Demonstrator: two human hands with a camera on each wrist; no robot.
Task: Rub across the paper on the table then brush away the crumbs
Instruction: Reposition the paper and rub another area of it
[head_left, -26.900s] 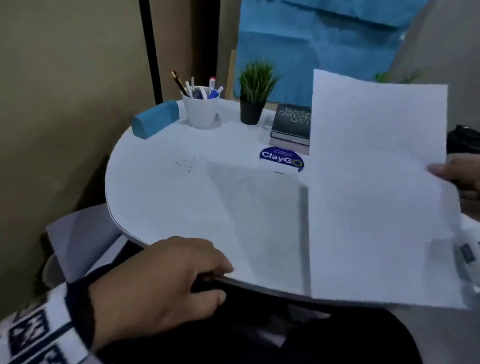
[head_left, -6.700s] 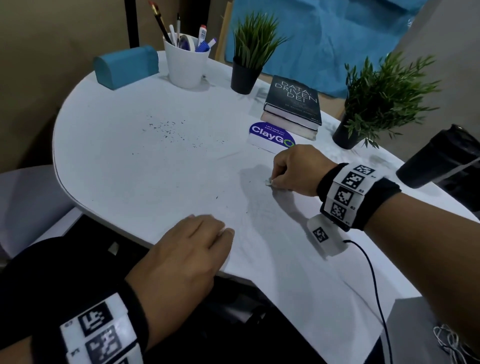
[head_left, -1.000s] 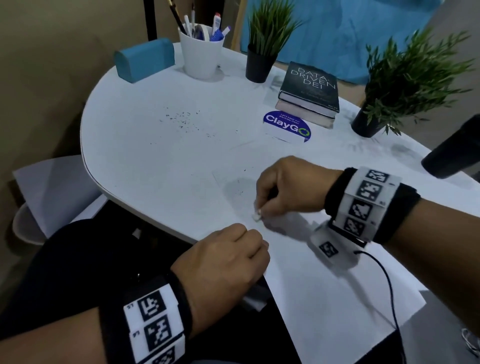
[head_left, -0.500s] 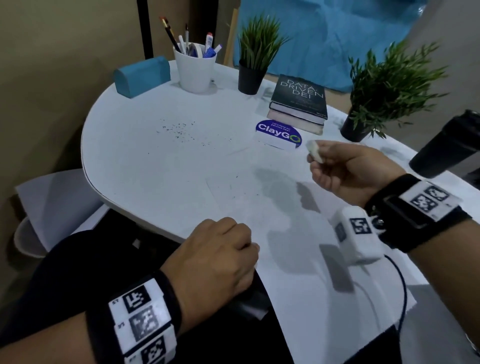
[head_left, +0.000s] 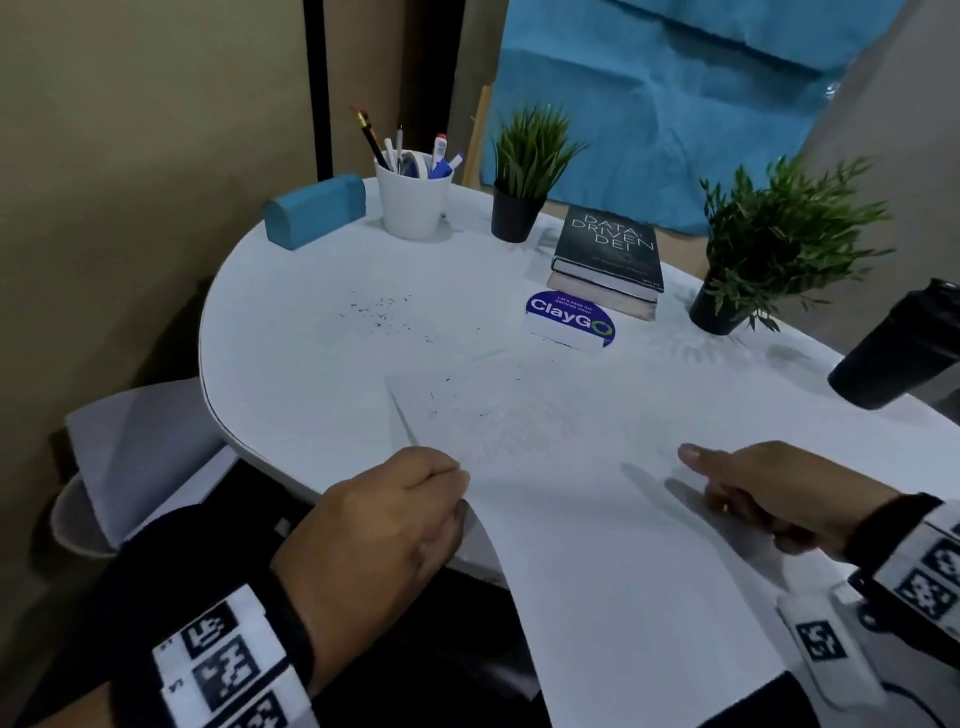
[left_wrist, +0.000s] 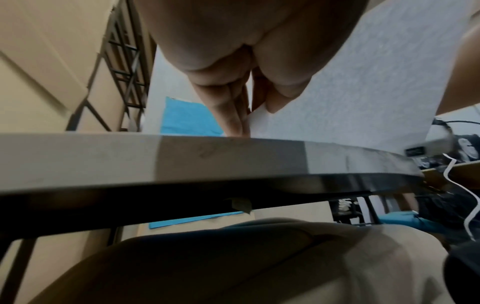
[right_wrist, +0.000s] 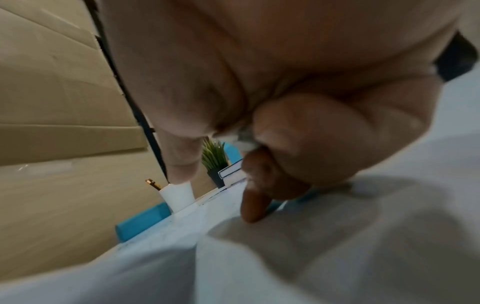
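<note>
A white sheet of paper (head_left: 597, 519) lies on the white round table (head_left: 291, 374) and hangs over its near edge. Dark crumbs (head_left: 467, 402) speckle the sheet's far left corner, and more crumbs lie on the bare tabletop (head_left: 384, 312). My left hand (head_left: 457, 488) pinches the paper's left edge at the table rim; the left wrist view shows thumb and fingers (left_wrist: 239, 115) closed on the paper (left_wrist: 363, 82). My right hand (head_left: 727, 483) is low over the sheet, curled round a smudged white eraser (right_wrist: 241, 139), with one fingertip (right_wrist: 253, 207) touching the paper.
At the back stand a blue case (head_left: 314, 210), a white pen cup (head_left: 413, 205), a small potted plant (head_left: 524, 182), a dark book (head_left: 608, 254) and a ClayGo sign (head_left: 569, 325). A bigger plant (head_left: 769, 249) and a black tumbler (head_left: 898, 358) are at the right.
My right hand, raised with the eraser half a second ago, has come down onto the near right part of the paper. My left hand stays on the paper's left edge.
</note>
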